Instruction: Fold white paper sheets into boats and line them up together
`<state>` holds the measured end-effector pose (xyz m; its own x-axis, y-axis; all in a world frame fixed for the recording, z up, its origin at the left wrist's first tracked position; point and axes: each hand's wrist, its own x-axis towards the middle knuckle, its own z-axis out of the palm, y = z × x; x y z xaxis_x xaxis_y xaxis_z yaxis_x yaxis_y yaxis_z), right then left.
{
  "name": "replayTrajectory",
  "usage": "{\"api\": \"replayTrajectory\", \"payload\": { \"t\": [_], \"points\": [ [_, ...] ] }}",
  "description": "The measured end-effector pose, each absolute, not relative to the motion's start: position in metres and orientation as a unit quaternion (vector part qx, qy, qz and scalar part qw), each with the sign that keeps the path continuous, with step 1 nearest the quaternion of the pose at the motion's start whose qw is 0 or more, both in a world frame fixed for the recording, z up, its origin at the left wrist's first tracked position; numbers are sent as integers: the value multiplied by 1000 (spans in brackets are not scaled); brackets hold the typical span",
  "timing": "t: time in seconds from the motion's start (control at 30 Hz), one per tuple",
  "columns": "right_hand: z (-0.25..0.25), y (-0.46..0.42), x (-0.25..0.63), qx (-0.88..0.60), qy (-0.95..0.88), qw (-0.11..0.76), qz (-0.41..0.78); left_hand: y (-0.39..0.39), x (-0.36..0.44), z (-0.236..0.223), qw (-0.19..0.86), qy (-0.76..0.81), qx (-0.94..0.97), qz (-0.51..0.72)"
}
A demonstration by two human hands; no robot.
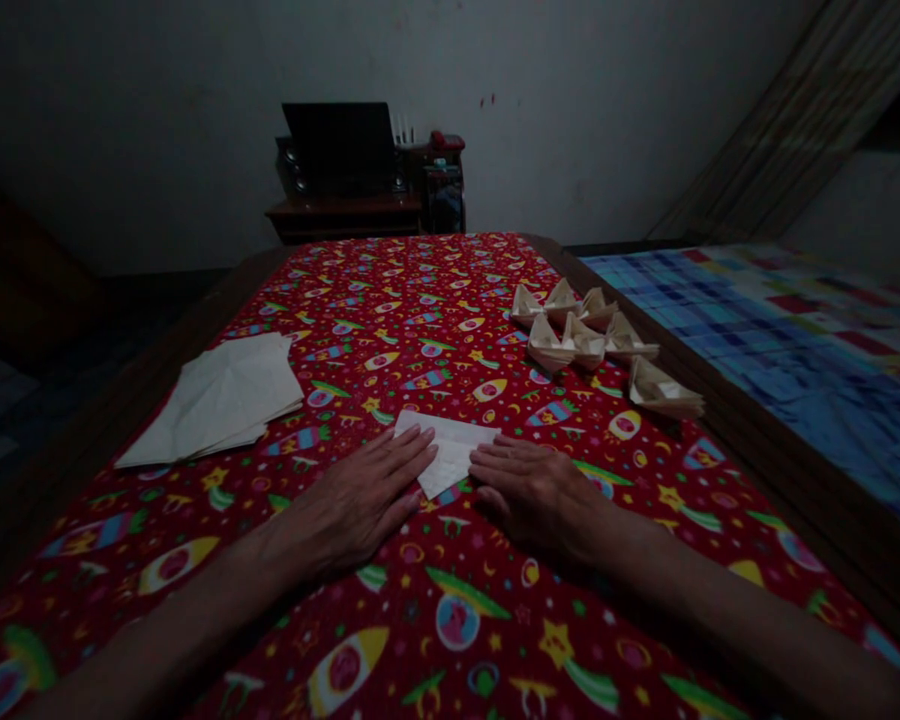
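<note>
A folded white sheet of paper (448, 452) lies on the red patterned cloth (435, 610) in front of me. My left hand (360, 500) lies flat with its fingers stretched out, pressing the paper's left edge. My right hand (536, 490) rests flat on the paper's right side, fingers extended. Both hands hold the paper down against the cloth. A stack of unfolded white sheets (221, 400) sits to the left. Several folded paper boats (596, 340) are grouped at the right.
The table's wooden edge (757, 440) runs along the right, beside a blue checkered bed cover (787, 340). A dark wooden desk (345, 215) with a black monitor (339, 145) stands against the far wall. A curtain (780, 120) hangs at the upper right.
</note>
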<state>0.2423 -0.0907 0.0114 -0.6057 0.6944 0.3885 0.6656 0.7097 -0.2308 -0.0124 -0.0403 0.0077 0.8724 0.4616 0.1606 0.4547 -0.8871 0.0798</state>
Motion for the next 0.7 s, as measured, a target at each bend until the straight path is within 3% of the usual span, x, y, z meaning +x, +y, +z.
{"api": "replayTrajectory", "payload": {
  "t": [0.27, 0.43, 0.57, 0.7],
  "points": [
    [7, -88, 238, -406, -880, 228, -89, -31, -14, 17, -36, 320, 942, 98],
    [8, -83, 227, -441, -873, 174, -113, -11, 13, 28, 38, 295, 943, 147],
    [4, -76, 230, -487, -848, 201, -59, 13, 25, 24, 98, 307, 931, 168],
    [2, -71, 236, -509, -815, 273, 40, 25, 22, 27, 150, 351, 920, 91]
  ]
}}
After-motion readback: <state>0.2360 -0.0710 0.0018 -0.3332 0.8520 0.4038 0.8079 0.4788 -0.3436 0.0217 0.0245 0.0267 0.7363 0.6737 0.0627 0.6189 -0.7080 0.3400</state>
